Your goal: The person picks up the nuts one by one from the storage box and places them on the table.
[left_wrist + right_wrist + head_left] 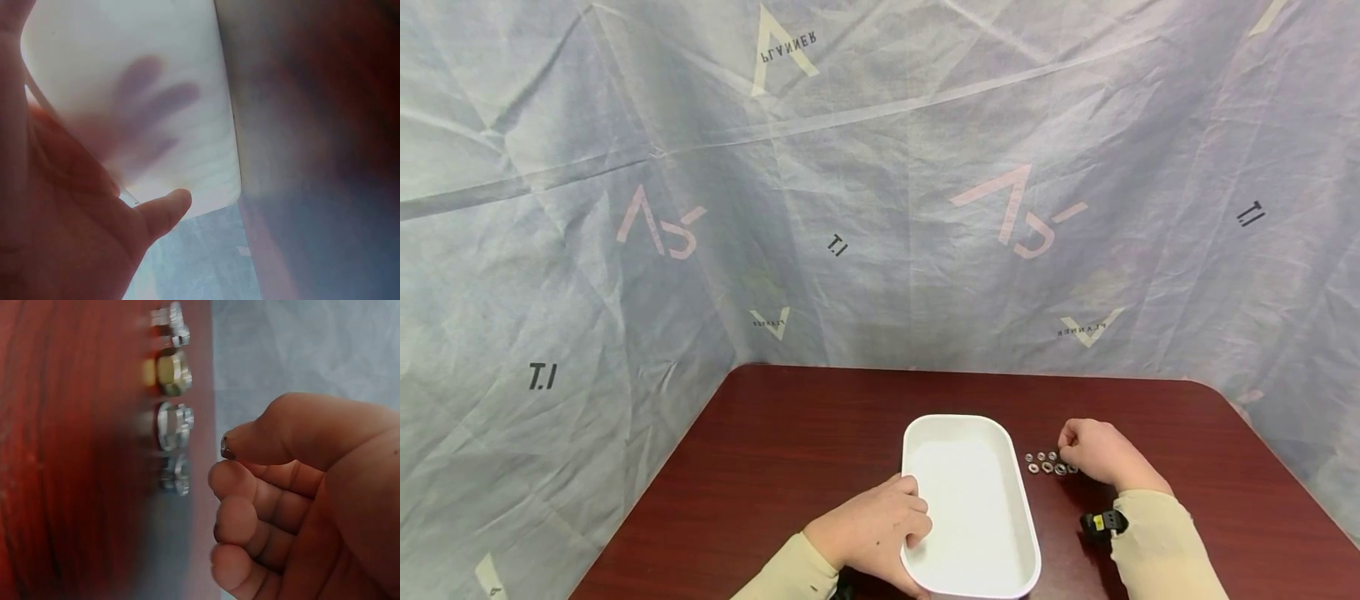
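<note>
A white plastic box [966,517] with rounded corners and no lid stands on the table. My left hand [880,521] grips its left wall. Its fingers are hooked over the rim to the inside, and in the left wrist view they show as shadows through the translucent wall, while the thumb [165,209] lies along the outside. Right of the box my right hand [1097,452] pinches a small metal nut [226,448] between thumb and forefinger, mostly hidden by the fingertips. Beside those fingertips, several nuts [1047,467] sit in two short rows, one of them brass-coloured [172,372].
The dark red wooden table [820,417] has rounded far corners. Grey printed cloth [895,250] hangs behind it and on both sides. A black device [1103,523] is strapped to the right wrist. The rows of nuts lie close to the box's right wall.
</note>
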`<state>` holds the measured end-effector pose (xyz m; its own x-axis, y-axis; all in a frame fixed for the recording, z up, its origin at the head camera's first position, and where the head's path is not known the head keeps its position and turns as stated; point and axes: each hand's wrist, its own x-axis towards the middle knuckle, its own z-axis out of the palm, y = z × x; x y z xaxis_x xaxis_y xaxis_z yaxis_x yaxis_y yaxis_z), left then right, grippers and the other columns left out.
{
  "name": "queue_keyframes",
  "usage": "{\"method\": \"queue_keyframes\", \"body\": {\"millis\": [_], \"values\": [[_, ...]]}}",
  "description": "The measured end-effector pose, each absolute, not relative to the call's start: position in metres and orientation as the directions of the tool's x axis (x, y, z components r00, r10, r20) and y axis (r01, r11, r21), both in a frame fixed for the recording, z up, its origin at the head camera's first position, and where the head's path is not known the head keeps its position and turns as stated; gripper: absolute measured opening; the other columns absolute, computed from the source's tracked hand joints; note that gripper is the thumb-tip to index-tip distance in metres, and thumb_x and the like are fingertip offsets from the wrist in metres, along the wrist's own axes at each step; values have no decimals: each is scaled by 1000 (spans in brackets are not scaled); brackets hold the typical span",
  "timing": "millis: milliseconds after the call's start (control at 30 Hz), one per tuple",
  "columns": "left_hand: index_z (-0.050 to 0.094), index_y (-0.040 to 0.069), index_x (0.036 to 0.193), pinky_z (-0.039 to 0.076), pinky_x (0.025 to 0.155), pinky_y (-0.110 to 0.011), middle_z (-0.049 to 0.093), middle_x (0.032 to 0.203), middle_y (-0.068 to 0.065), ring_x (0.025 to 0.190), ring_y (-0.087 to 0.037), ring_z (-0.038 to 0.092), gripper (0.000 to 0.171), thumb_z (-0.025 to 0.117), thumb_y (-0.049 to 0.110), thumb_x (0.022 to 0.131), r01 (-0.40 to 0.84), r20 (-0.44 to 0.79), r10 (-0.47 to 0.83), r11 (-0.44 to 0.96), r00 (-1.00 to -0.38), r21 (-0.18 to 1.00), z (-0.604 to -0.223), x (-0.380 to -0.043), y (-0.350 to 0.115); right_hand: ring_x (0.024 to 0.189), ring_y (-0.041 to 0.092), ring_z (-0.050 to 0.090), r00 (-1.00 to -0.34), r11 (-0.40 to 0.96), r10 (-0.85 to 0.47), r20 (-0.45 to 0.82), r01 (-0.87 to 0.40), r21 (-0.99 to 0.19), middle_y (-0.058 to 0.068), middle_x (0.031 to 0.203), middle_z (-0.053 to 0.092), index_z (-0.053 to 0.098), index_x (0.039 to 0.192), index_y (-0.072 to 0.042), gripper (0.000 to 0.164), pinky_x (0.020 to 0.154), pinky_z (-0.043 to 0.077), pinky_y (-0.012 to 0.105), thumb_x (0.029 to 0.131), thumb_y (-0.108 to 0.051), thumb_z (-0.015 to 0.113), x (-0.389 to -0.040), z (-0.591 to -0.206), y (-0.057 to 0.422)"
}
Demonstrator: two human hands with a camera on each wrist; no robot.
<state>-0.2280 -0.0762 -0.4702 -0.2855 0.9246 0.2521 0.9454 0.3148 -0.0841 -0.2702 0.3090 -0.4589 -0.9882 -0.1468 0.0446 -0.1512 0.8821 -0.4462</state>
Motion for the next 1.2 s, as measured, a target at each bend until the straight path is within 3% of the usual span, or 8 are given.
{"method": "queue_keyframes", "body": {"millis": [233,433,833,1033,1200], "values": [[35,25,64,28,76,-19,24,66,19,76,-5,27,68,77,78,63,948,243,925,313,-292,-53,-465,-228,-76,63,17,50,-990,885,-135,36,-137,-444,-1,70,54,60,81,-12,7,60,41,36,86,-7,62,-275,-466,313],[34,25,65,29,76,-20,23,67,20,76,-4,27,68,74,81,65,954,259,930,290,-261,-80,-462,-231,-72,65,18,50,-993,893,-117,20,-114,-436,0,71,54,60,82,-12,7,61,41,37,86,-8,64,-274,-466,313],[36,26,63,30,77,-18,25,66,21,75,-4,27,65,74,78,67,951,233,937,290,-260,-104,-467,-228,-73,64,18,50,-995,881,-97,-20,-76,-467,1,69,53,58,81,-12,10,59,40,36,86,-6,63,-269,-477,311],[36,24,63,28,76,-18,25,66,20,76,-4,27,67,76,78,66,944,226,927,321,-298,-73,-464,-226,-76,65,19,51,-995,877,-104,5,-94,-470,1,71,54,59,84,-11,7,60,41,37,84,-6,64,-271,-473,309],[37,25,63,29,76,-17,22,66,21,75,-3,26,65,74,78,68,944,241,925,321,-295,-77,-466,-224,-78,66,19,51,-993,878,-116,-18,-95,-469,1,73,55,59,86,-11,4,62,42,37,87,-9,63,-272,-471,308]]}}
